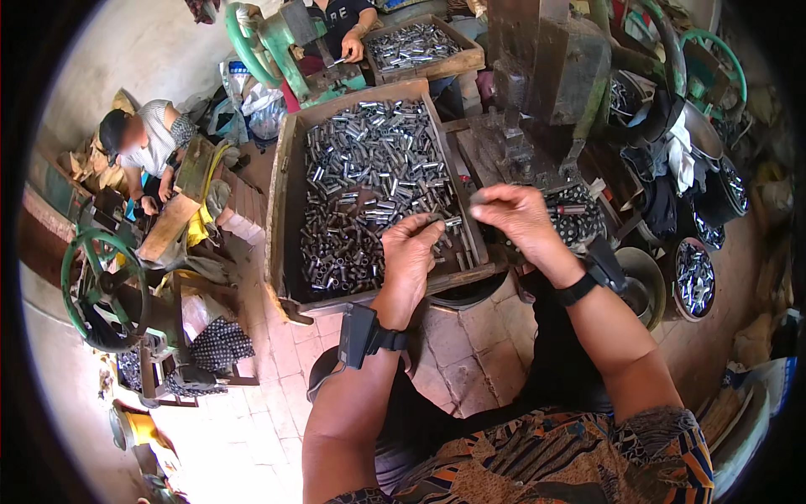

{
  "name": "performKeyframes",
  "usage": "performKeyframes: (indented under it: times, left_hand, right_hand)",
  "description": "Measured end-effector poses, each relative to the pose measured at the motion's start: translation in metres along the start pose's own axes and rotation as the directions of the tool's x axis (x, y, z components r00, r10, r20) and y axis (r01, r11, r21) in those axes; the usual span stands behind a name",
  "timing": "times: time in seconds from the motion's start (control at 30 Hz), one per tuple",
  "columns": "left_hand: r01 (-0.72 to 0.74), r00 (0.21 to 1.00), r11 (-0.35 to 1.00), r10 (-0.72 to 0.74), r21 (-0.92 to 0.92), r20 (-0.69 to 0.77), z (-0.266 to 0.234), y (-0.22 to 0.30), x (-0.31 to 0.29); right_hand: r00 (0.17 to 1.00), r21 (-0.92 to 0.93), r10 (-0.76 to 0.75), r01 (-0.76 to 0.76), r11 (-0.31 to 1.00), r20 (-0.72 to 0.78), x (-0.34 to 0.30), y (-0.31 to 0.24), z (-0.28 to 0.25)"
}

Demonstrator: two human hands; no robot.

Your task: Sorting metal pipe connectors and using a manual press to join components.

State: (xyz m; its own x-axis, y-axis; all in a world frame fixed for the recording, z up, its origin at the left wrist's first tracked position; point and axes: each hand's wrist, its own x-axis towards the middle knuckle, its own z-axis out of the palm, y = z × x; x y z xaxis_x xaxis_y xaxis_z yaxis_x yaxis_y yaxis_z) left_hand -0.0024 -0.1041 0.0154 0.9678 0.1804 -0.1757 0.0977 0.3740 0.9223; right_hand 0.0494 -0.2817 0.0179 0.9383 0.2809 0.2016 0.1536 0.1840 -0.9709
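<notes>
My left hand (411, 250) is over the right side of a wooden tray (280, 210), its thumb and fingers pinched together. A short shiny metal tube (453, 223) sticks out from those fingertips toward my right hand. My right hand (516, 220) is just beyond the tray's right edge, thumb and fingers drawn together. Its fingertips are blurred, so whatever they hold cannot be made out. A heap of small metal tubes (378, 160) fills much of the tray below and beyond my left hand. Several more lie near the tray's right wall.
A dark heavy press (546, 84) stands ahead on the right. Bowls of metal parts (694, 277) sit on the tiled floor (470, 370) at right. Across the tray, a co-worker's hand (353, 46) is beside another tray (466, 59). Another person (151, 139) works at left, near a green handwheel (69, 273).
</notes>
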Motion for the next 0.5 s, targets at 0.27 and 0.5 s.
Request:
performKeyframes:
  times: [0.27, 0.5]
  left_hand:
    - [-0.089, 0.995, 0.988, 0.093, 0.125, -0.029, 0.01, -0.018, 0.028]
    - [-0.153, 0.984, 0.965, 0.169, 0.213, -0.058, 0.016, -0.034, 0.056]
  right_hand:
    - [0.842, -0.119, -0.294, 0.269, 0.956, -0.453, -0.011, -0.075, -0.085]
    - [0.537, -0.534, -0.662, 0.399, 0.745, -0.522, -0.005, -0.126, -0.155]
